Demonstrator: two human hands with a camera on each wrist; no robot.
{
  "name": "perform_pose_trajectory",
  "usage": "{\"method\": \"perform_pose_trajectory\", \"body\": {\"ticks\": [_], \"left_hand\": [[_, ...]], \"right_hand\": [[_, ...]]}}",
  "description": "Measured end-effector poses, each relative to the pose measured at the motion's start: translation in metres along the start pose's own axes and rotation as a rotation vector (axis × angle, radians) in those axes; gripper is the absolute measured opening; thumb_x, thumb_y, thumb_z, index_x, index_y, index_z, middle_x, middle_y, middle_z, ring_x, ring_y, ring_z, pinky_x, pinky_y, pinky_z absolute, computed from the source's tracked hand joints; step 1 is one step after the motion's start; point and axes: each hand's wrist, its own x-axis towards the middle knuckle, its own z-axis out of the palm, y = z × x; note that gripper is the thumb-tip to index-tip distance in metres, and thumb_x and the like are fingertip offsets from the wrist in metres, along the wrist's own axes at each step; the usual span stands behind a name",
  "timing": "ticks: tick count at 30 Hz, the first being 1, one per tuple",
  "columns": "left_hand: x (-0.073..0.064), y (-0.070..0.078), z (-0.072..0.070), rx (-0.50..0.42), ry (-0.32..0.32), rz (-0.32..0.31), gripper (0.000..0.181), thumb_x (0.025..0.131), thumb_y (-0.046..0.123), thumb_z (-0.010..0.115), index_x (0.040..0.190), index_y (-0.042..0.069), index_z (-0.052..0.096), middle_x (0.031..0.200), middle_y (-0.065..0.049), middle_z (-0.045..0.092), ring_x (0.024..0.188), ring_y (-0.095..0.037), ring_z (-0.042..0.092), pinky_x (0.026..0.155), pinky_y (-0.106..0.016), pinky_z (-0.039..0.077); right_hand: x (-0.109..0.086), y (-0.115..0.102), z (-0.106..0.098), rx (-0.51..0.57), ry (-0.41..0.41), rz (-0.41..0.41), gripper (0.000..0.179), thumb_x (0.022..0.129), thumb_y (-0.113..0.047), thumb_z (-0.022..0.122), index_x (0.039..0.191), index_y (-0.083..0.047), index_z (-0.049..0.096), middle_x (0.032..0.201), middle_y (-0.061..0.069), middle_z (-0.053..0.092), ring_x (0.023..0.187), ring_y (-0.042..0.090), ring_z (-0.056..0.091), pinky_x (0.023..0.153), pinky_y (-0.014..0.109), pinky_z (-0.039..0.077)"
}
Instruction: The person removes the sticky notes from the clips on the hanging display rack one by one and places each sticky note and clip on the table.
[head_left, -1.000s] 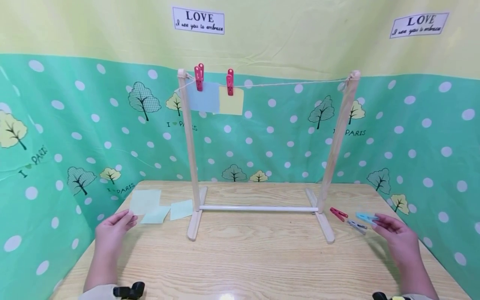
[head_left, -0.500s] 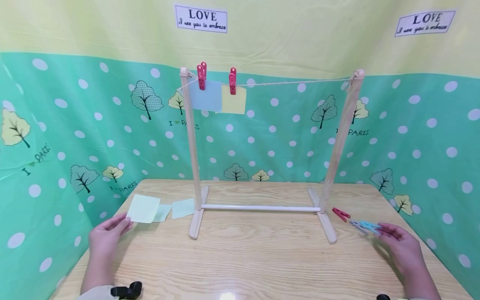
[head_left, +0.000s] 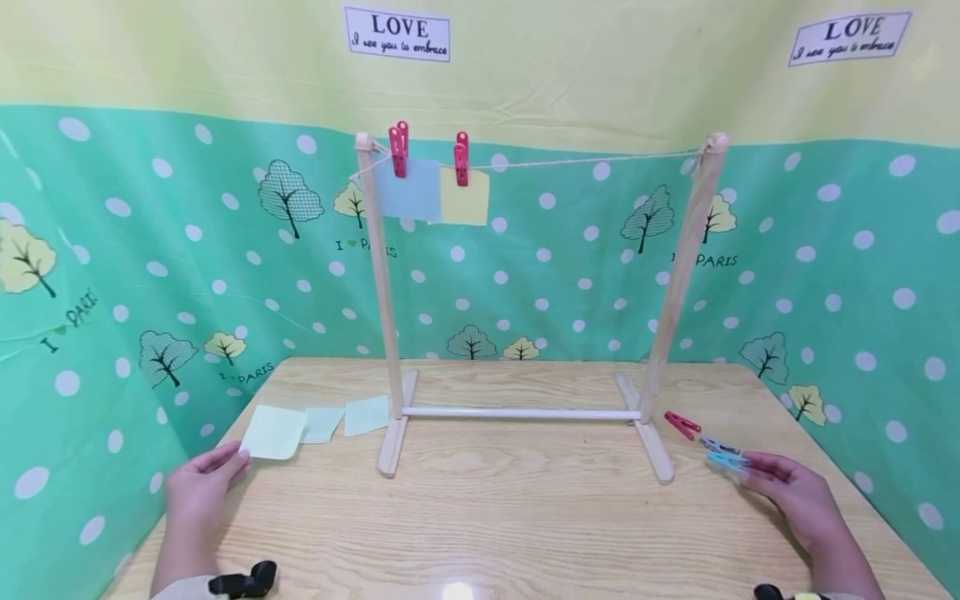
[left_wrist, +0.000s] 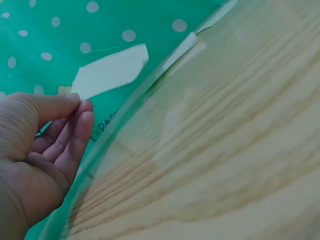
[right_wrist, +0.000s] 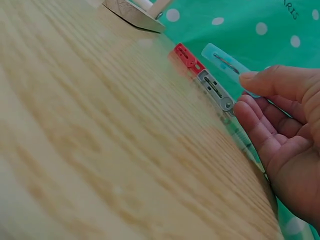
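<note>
My left hand (head_left: 201, 485) pinches a pale green paper square (head_left: 273, 432) by its near-left corner. In the left wrist view that paper (left_wrist: 112, 71) is lifted off the table, held between thumb and fingertips. My right hand (head_left: 792, 493) holds a light blue clothespin (head_left: 726, 462) between thumb and fingers. The right wrist view has this blue clothespin (right_wrist: 226, 64) raised above the tabletop. Just beyond it lie a grey clothespin (right_wrist: 216, 91) and a red clothespin (right_wrist: 186, 56), end to end on the table.
A wooden frame (head_left: 678, 292) stands mid-table with a string (head_left: 570, 163) across its top. Two red clothespins (head_left: 461, 162) hold a blue paper (head_left: 408, 192) and a yellow paper (head_left: 465, 200) there. Two more pale papers (head_left: 367, 416) lie left of the frame's base.
My left hand has lifted the pale green paper and drawn it toward me and left, away from the other papers. The right hand has brought the blue clothespin slightly lower and nearer.
</note>
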Motion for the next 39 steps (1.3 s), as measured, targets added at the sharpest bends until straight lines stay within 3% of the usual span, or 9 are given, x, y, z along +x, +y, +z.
{"method": "perform_pose_trajectory", "body": {"ticks": [7, 12, 18, 23, 26, 29, 32, 36, 39], "left_hand": [[0.008, -0.005, -0.006, 0.031, 0.050, -0.015, 0.022, 0.082, 0.006, 0.078, 0.098, 0.021, 0.076, 0.076, 0.015, 0.068, 0.074, -0.006, 0.071, 0.073, -0.020, 0.057], [0.011, -0.005, -0.008, 0.035, 0.032, -0.023, 0.027, 0.082, 0.004, 0.079, 0.101, 0.022, 0.075, 0.075, 0.014, 0.069, 0.073, -0.004, 0.070, 0.073, -0.020, 0.057], [0.014, -0.004, -0.011, 0.083, 0.010, -0.005, 0.028, 0.082, 0.000, 0.077, 0.089, 0.026, 0.075, 0.074, 0.016, 0.068, 0.071, -0.002, 0.069, 0.071, -0.020, 0.058], [0.017, -0.007, -0.013, 0.241, 0.017, 0.044, 0.022, 0.084, 0.005, 0.077, 0.085, 0.027, 0.074, 0.073, 0.022, 0.064, 0.069, 0.001, 0.067, 0.069, -0.019, 0.057], [0.018, -0.008, -0.014, 0.381, 0.024, 0.070, 0.023, 0.085, 0.013, 0.078, 0.108, 0.016, 0.073, 0.074, 0.024, 0.063, 0.070, 0.007, 0.064, 0.067, -0.015, 0.056], [0.021, -0.008, -0.015, 0.510, 0.024, 0.060, 0.051, 0.086, 0.026, 0.078, 0.128, 0.002, 0.062, 0.082, 0.018, 0.068, 0.101, -0.009, 0.066, 0.089, -0.026, 0.054], [0.024, -0.010, -0.014, 0.599, 0.022, 0.055, 0.062, 0.086, 0.036, 0.076, 0.133, 0.000, 0.056, 0.096, 0.005, 0.073, 0.130, -0.033, 0.046, 0.106, -0.045, 0.041], [0.024, -0.010, -0.012, 0.633, 0.029, 0.069, 0.065, 0.085, 0.040, 0.075, 0.133, 0.001, 0.056, 0.114, -0.008, 0.070, 0.135, -0.042, 0.036, 0.110, -0.054, 0.032], [0.021, -0.009, -0.012, 0.627, 0.049, 0.058, 0.065, 0.085, 0.044, 0.075, 0.132, 0.003, 0.058, 0.114, -0.002, 0.070, 0.136, -0.041, 0.035, 0.111, -0.053, 0.031]], "right_hand": [[0.004, -0.002, 0.001, -0.151, 0.001, 0.025, 0.069, 0.086, -0.033, 0.077, 0.133, 0.009, 0.051, 0.103, -0.014, 0.061, 0.084, -0.010, 0.053, 0.071, 0.012, 0.049], [0.011, -0.003, 0.001, -0.194, -0.002, 0.023, 0.070, 0.088, -0.035, 0.074, 0.135, 0.010, 0.047, 0.117, 0.009, 0.061, 0.084, -0.008, 0.052, 0.071, 0.014, 0.050], [0.015, 0.000, 0.002, -0.192, -0.012, 0.012, 0.066, 0.088, -0.028, 0.075, 0.135, 0.010, 0.048, 0.115, 0.012, 0.061, 0.084, -0.007, 0.055, 0.072, 0.014, 0.051], [0.016, 0.004, 0.001, -0.217, -0.016, -0.028, 0.067, 0.085, -0.030, 0.078, 0.134, 0.008, 0.051, 0.109, 0.008, 0.065, 0.084, -0.005, 0.056, 0.071, 0.014, 0.052], [0.017, 0.003, 0.001, -0.260, -0.032, -0.044, 0.068, 0.083, -0.032, 0.079, 0.132, 0.007, 0.053, 0.109, 0.010, 0.065, 0.084, -0.002, 0.057, 0.070, 0.015, 0.051], [0.017, 0.000, 0.000, -0.313, -0.047, -0.040, 0.066, 0.082, -0.029, 0.080, 0.131, 0.006, 0.054, 0.110, 0.013, 0.064, 0.085, 0.004, 0.057, 0.069, 0.016, 0.050], [0.016, -0.004, 0.000, -0.344, -0.057, -0.022, 0.063, 0.083, -0.025, 0.079, 0.132, 0.006, 0.054, 0.110, 0.014, 0.063, 0.085, 0.008, 0.058, 0.069, 0.017, 0.050], [0.014, -0.007, 0.001, -0.366, -0.069, -0.009, 0.063, 0.083, -0.026, 0.079, 0.132, 0.006, 0.054, 0.105, 0.010, 0.065, 0.084, 0.010, 0.058, 0.068, 0.018, 0.049], [0.014, -0.007, 0.002, -0.366, -0.079, -0.009, 0.064, 0.083, -0.026, 0.079, 0.132, 0.007, 0.054, 0.102, 0.009, 0.065, 0.084, 0.011, 0.058, 0.068, 0.019, 0.049]]}}
